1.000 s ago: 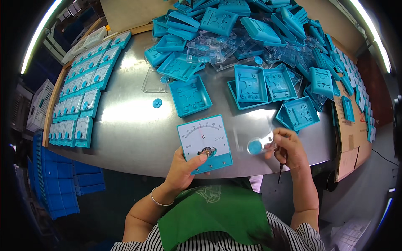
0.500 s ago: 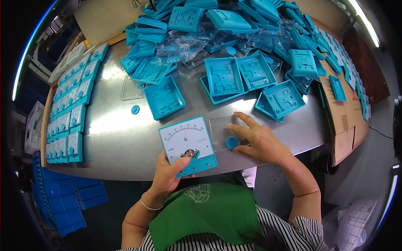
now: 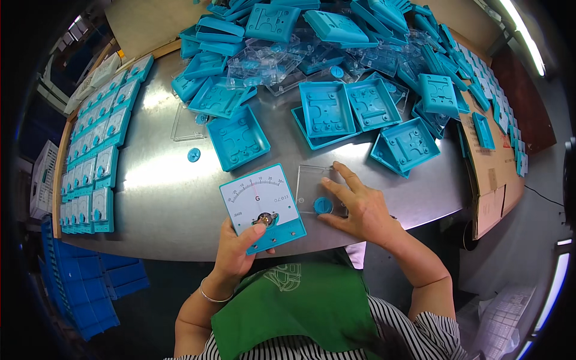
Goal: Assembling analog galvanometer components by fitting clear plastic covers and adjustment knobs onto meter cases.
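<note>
My left hand (image 3: 239, 245) holds a galvanometer (image 3: 259, 201) by its near side, above the table's front edge. The meter has a white scale face and a teal base, with its thumb-covered metal movement partly exposed. To its right, a clear plastic cover (image 3: 309, 187) with a teal round knob (image 3: 323, 206) lies on the metal table. My right hand (image 3: 366, 210) spans this cover, index fingertip at the far edge and thumb at the near edge by the knob.
Teal housings (image 3: 327, 108) and clear covers (image 3: 264, 63) are heaped at the back. Rows of assembled meters (image 3: 103, 165) stand on the left. A loose teal knob (image 3: 194, 155) and an empty teal housing (image 3: 239, 138) lie nearer. Cardboard (image 3: 495, 180) lines the right side.
My right hand and the clear cover have shifted slightly left, toward the meter. The meter in my left hand has moved a little left and tilted more.
</note>
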